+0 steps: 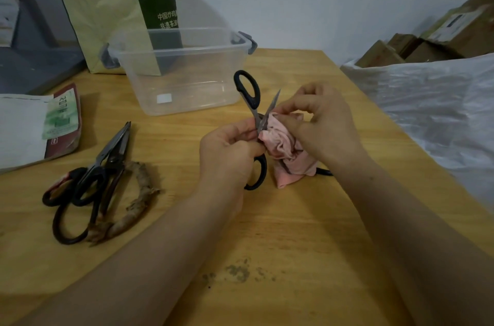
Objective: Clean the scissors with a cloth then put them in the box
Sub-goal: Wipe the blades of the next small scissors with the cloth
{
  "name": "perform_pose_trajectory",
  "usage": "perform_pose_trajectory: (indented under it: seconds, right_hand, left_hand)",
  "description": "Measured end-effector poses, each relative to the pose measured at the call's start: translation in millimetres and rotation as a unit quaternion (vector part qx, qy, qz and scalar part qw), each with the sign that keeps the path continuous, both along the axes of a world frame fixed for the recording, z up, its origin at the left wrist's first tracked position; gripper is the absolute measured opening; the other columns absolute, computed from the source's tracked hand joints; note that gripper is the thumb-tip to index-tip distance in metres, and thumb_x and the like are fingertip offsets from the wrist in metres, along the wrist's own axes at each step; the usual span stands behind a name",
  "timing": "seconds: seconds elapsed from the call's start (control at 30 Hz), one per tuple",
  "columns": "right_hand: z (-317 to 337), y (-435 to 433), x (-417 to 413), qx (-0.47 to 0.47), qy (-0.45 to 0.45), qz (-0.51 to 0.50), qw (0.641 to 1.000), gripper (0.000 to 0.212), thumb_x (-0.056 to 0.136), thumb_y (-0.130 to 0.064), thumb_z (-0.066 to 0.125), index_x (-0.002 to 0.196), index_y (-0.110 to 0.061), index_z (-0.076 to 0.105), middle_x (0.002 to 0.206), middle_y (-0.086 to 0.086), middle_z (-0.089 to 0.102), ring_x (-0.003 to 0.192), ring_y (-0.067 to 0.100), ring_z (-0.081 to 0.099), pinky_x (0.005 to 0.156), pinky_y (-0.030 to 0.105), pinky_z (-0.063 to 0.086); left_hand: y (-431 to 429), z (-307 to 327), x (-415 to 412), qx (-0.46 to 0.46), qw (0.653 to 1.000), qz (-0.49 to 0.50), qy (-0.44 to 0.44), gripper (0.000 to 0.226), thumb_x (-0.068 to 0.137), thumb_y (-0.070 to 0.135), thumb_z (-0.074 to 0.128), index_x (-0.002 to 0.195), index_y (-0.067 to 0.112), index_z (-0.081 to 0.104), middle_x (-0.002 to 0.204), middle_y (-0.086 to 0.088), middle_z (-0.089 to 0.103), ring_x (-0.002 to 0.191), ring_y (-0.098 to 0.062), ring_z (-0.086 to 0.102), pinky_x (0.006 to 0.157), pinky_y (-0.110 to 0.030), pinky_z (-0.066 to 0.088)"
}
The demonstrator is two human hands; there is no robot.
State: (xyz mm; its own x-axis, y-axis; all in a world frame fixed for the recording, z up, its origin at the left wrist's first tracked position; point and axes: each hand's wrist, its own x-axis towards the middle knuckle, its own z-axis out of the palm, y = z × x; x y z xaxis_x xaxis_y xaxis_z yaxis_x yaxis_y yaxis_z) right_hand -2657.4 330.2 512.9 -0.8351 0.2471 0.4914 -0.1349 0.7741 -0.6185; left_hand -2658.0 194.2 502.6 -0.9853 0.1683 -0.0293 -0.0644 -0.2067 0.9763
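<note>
My left hand point(227, 154) grips black-handled scissors point(247, 88) near their pivot, with the blades spread apart above the table. One handle loop points up toward the box and the other hangs below my hand. A bunched pink cloth point(286, 149) is pinched in my right hand point(318, 122) against one blade, whose tip sticks up past my fingers. The clear plastic box point(184, 69) with grey latches stands open behind the scissors, holding nothing visible.
Several other scissors point(88, 184) lie in a pile at the left on the wooden table point(294, 232), one with rag-wrapped handles. A paper packet point(40, 125) lies at the far left, a paper bag point(107, 5) behind the box, white plastic sheeting point(441, 106) along the right edge.
</note>
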Motion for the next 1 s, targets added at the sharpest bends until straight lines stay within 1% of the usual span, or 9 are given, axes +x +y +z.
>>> perform_pose_trajectory:
  seconds: [0.17, 0.27, 0.33, 0.4, 0.53, 0.63, 0.7, 0.83, 1.0]
  right_hand:
    - [6.3, -4.9, 8.0, -0.097, -0.050, 0.059, 0.992, 0.028, 0.086, -0.009, 0.056, 0.105, -0.024, 0.071, 0.094, -0.010, 0.064, 0.082, 0.011, 0.063, 0.072, 0.017, 0.051]
    - [13.2, -3.1, 18.1, -0.091, -0.114, 0.157, 0.977, 0.036, 0.078, -0.019, 0.071, 0.111, -0.029, 0.062, 0.105, -0.011, 0.060, 0.084, 0.001, 0.062, 0.070, 0.016, 0.052]
    - [15.4, 0.7, 19.0, -0.033, -0.122, 0.182, 0.975, 0.034, 0.067, -0.023, 0.082, 0.098, -0.029, 0.069, 0.107, -0.011, 0.059, 0.094, 0.005, 0.060, 0.073, 0.017, 0.052]
    - [14.7, 0.9, 18.8, -0.022, -0.111, 0.164, 0.980, 0.023, 0.063, -0.022, 0.085, 0.083, -0.023, 0.074, 0.103, -0.009, 0.060, 0.094, 0.011, 0.059, 0.072, 0.018, 0.050]
    - [12.4, 4.0, 15.2, -0.074, -0.028, 0.052, 0.995, 0.012, 0.075, -0.023, 0.079, 0.072, -0.018, 0.068, 0.078, -0.002, 0.067, 0.073, 0.014, 0.064, 0.064, 0.028, 0.054]
    - [11.8, 3.1, 13.0, -0.076, 0.063, 0.010, 0.995, 0.014, 0.079, -0.019, 0.075, 0.071, -0.027, 0.065, 0.073, -0.012, 0.064, 0.069, 0.001, 0.060, 0.058, 0.016, 0.049]
    - [7.5, -3.3, 11.4, -0.057, 0.054, 0.038, 0.996, 0.009, 0.080, -0.018, 0.074, 0.080, -0.026, 0.071, 0.076, -0.018, 0.063, 0.073, -0.006, 0.059, 0.062, 0.009, 0.045]
    - [0.7, -7.7, 7.1, 0.025, 0.012, 0.065, 0.998, 0.017, 0.079, -0.022, 0.075, 0.096, -0.019, 0.075, 0.084, -0.014, 0.062, 0.085, 0.002, 0.059, 0.076, 0.019, 0.048]
    - [-0.9, -7.7, 3.2, -0.017, -0.009, 0.054, 0.998, 0.009, 0.081, -0.019, 0.073, 0.090, -0.018, 0.074, 0.075, -0.022, 0.059, 0.078, 0.000, 0.061, 0.075, 0.018, 0.051]
  left_hand:
    - [-1.0, -0.7, -1.2, 0.008, 1.000, 0.003, 0.005, 0.041, 0.074, -0.021, 0.057, 0.083, 0.018, 0.066, 0.078, 0.003, 0.070, 0.075, -0.009, 0.065, 0.066, -0.016, 0.053]
    - [-2.0, -2.5, -2.1, 0.015, 1.000, 0.000, 0.007, 0.039, 0.074, -0.021, 0.058, 0.094, 0.012, 0.068, 0.084, -0.002, 0.072, 0.081, -0.014, 0.068, 0.070, -0.020, 0.055]
    - [-2.7, -2.9, -2.9, 0.022, 1.000, -0.001, 0.010, 0.040, 0.073, -0.022, 0.058, 0.097, 0.008, 0.068, 0.087, -0.005, 0.073, 0.083, -0.015, 0.070, 0.075, -0.025, 0.057]
    - [-3.3, -3.2, -2.5, 0.025, 1.000, -0.003, 0.019, 0.038, 0.074, -0.022, 0.058, 0.096, 0.008, 0.068, 0.085, -0.004, 0.073, 0.079, -0.013, 0.069, 0.073, -0.024, 0.058]
    - [-3.5, -4.5, -2.9, 0.002, 1.000, 0.002, 0.030, 0.036, 0.078, -0.018, 0.059, 0.098, 0.010, 0.068, 0.090, -0.003, 0.072, 0.081, -0.010, 0.067, 0.077, -0.020, 0.055]
    - [-2.0, -5.2, -2.8, -0.010, 0.999, -0.002, 0.039, 0.037, 0.078, -0.017, 0.058, 0.097, 0.013, 0.068, 0.090, -0.001, 0.072, 0.079, -0.006, 0.066, 0.074, -0.016, 0.055]
    - [-1.3, -5.6, -1.7, -0.011, 0.999, -0.007, 0.049, 0.037, 0.078, -0.018, 0.059, 0.095, 0.014, 0.069, 0.086, 0.002, 0.072, 0.076, -0.003, 0.067, 0.069, -0.014, 0.054]
    - [-2.1, -4.8, -0.6, -0.009, 0.998, -0.014, 0.060, 0.037, 0.078, -0.017, 0.059, 0.090, 0.017, 0.069, 0.078, 0.006, 0.072, 0.073, -0.002, 0.067, 0.066, -0.014, 0.053]
    - [-1.9, -6.7, -2.2, -0.017, 0.998, -0.001, 0.058, 0.041, 0.076, -0.019, 0.060, 0.082, 0.021, 0.068, 0.071, 0.010, 0.071, 0.071, -0.003, 0.067, 0.066, -0.014, 0.054]
